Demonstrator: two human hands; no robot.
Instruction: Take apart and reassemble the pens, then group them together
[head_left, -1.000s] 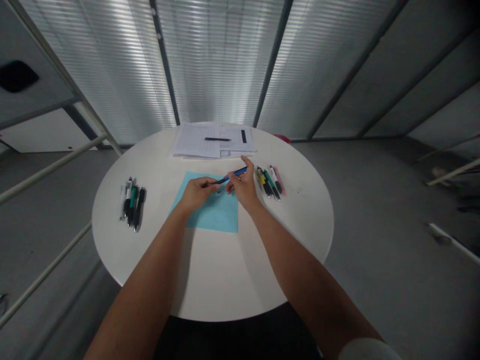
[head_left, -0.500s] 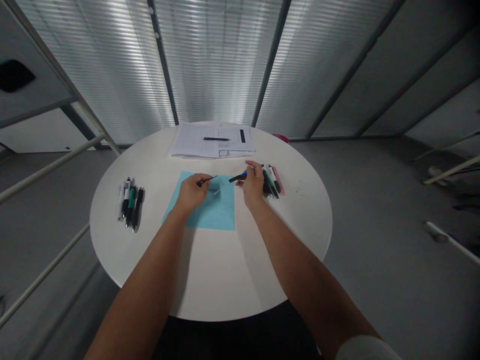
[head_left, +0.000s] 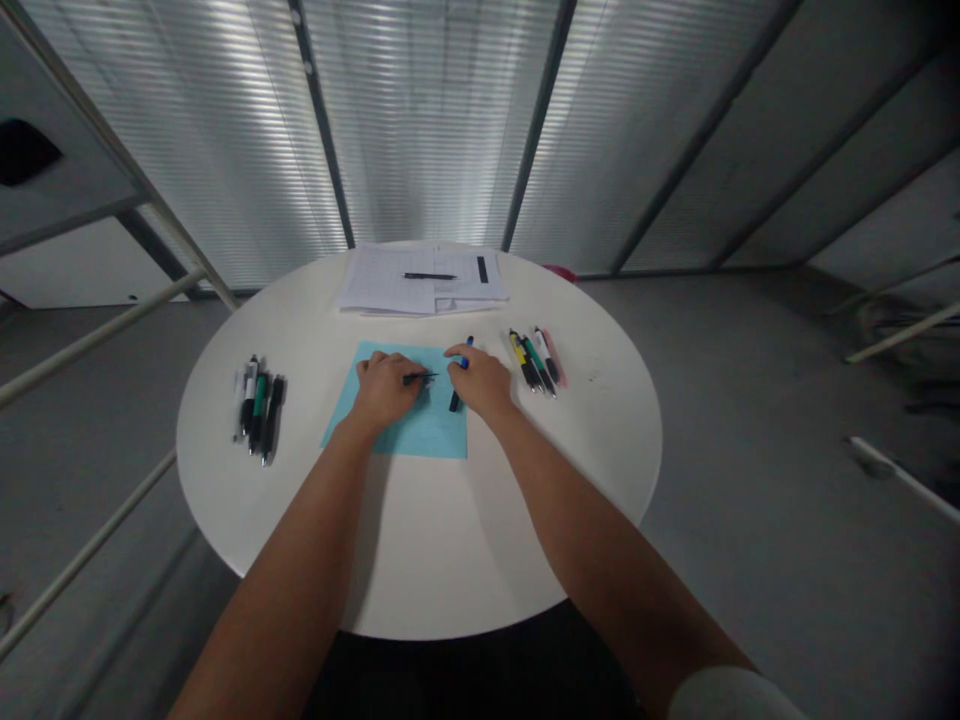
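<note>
A light blue sheet of paper [head_left: 420, 435] lies on the round white table. Above it, my left hand [head_left: 388, 388] is closed on a slim black pen [head_left: 417, 378], whose thin tip points right. My right hand [head_left: 484, 383] grips a blue-and-black pen [head_left: 454, 400] between thumb and finger at the sheet's right edge. This pen stands nearly lengthwise, its black end towards me and its blue end away. The two hands are close together but apart. Right of my right hand lie a yellow pen [head_left: 519, 347], a green pen [head_left: 535, 356] and a white pen [head_left: 543, 343].
Several pens [head_left: 259, 405] lie in a group on the table's left side. At the back, a stack of papers [head_left: 382, 285] bears a black pen [head_left: 429, 276]. Pale metal rails [head_left: 97, 335] stand left of the table, and a blind-covered glass wall [head_left: 427, 130] rises behind it.
My right hand has moved left from the right-hand pens to the blue sheet, turning the blue-and-black pen lengthwise. The yellow pen has come into view. My left hand has shifted slightly right.
</note>
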